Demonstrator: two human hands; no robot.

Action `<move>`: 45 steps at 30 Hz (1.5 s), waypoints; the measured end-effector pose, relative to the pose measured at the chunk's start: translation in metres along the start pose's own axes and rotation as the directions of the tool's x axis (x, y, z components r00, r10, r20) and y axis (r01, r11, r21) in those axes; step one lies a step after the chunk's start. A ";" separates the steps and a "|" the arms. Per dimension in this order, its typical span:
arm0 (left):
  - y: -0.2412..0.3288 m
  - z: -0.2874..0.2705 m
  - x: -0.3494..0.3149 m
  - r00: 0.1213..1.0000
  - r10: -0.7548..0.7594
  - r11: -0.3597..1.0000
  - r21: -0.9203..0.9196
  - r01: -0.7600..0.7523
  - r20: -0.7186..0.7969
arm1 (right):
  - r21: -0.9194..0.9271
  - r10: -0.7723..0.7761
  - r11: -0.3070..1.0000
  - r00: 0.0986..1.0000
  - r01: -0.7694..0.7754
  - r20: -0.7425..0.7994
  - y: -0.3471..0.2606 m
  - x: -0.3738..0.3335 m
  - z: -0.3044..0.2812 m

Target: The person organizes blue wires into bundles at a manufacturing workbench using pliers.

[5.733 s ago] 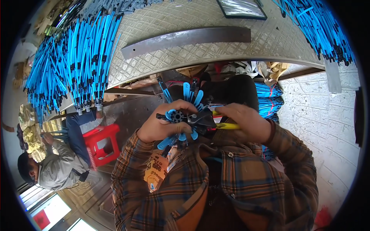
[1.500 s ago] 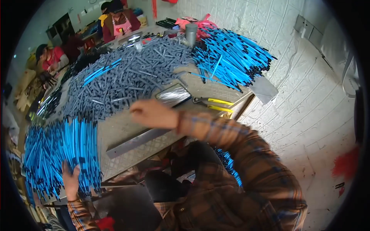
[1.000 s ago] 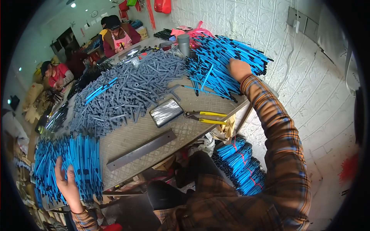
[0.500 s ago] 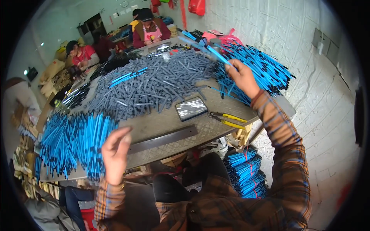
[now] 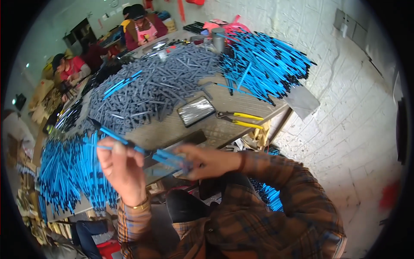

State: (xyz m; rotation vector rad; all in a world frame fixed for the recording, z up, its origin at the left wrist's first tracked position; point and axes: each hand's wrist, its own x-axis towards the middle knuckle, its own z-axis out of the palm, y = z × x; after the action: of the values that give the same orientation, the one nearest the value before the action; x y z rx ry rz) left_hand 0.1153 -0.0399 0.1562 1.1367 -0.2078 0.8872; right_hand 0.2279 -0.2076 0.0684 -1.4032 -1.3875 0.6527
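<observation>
My left hand (image 5: 125,170) is closed in a pinch on a thin blue stick (image 5: 113,134) with black end pieces, held slantwise over the table's near left part. Close on its right, my right hand (image 5: 205,162) is smeared by motion, its fingers closed round several short blue sticks (image 5: 169,158). How the sticks in the two hands meet is too blurred to tell. Just left of my left hand lies a heap of blue sticks (image 5: 64,168) with black ends. A dark flat metal bar (image 5: 192,139) lies partly hidden behind my right hand.
Grey plastic pieces (image 5: 146,82) cover the table's middle. Another blue stick pile (image 5: 267,64) lies far right, near a grey cylinder (image 5: 218,39). A film-wrapped block (image 5: 196,111) and yellow-handled pliers (image 5: 241,119) are near the front edge. Other people (image 5: 142,28) sit across the table.
My right hand has come from the right pile down and left, carrying blue sticks close to my left hand. My left hand, empty before, now pinches a blue stick. The view has shifted.
</observation>
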 end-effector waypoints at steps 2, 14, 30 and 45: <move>-0.002 -0.004 -0.005 0.999 -0.036 0.997 -0.066 0.037 0.005 | 0.153 0.182 0.966 0.970 -0.207 0.164 -0.002 0.000 0.013; 0.001 -0.008 -0.020 0.969 -0.240 0.895 -0.372 0.247 0.068 | 0.146 0.218 0.973 0.920 -0.179 -0.325 -0.015 -0.027 0.005; 0.015 -0.019 -0.066 0.881 -0.353 0.695 -0.542 0.472 0.315 | -0.492 -0.234 -0.147 0.514 -0.858 -0.825 0.012 -0.081 -0.297; 0.002 -0.038 -0.071 0.872 -0.488 0.827 -0.305 0.472 0.027 | -0.754 -0.521 0.563 0.562 -0.338 -0.642 -0.008 -0.026 -0.189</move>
State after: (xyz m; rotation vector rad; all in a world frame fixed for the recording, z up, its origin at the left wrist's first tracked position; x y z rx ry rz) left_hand 0.0570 -0.0435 0.1012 0.8197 -0.0054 0.4122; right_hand 0.3892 -0.2866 0.1326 -1.9353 -0.9098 -0.9218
